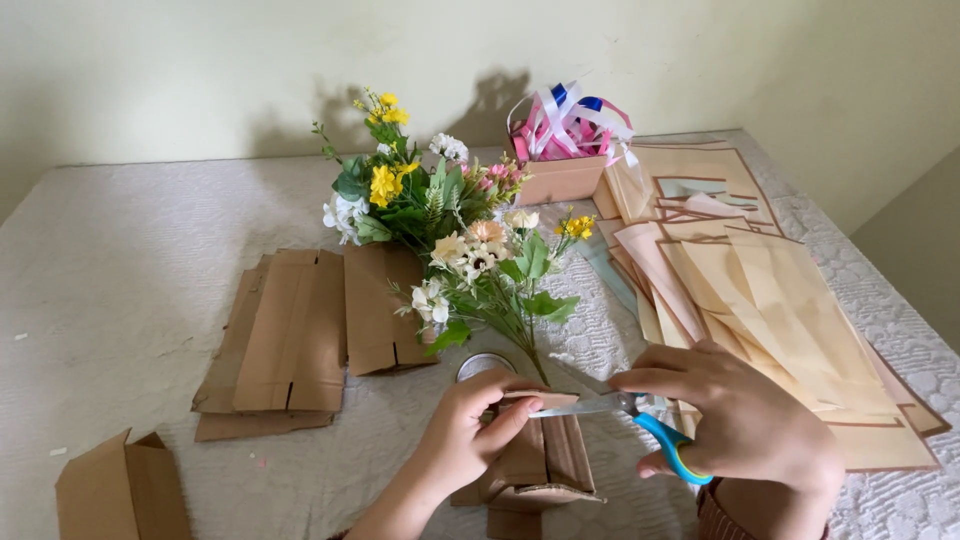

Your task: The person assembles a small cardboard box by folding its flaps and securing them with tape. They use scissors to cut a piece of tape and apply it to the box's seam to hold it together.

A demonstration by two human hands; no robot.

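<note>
Cardboard fills your left hand (468,432): you pinch a small folded cardboard box (540,462) at six o'clock on the table. Your right hand (740,415) grips blue-handled scissors (620,412), blades touching the box's top flap. Artificial flowers (450,225) lie at twelve o'clock, flat cardboard pieces (285,340) at nine, paper sheets (770,300) at three.

My scissors (640,425) have blue handles and silver blades. The boxes (285,340) are plain brown. Flowers (440,215) near the middle show yellow, white, peach and pink among green leaves. Far right, ribbons (570,120) are pink, white and blue; the sheets (770,310) are tan.
</note>
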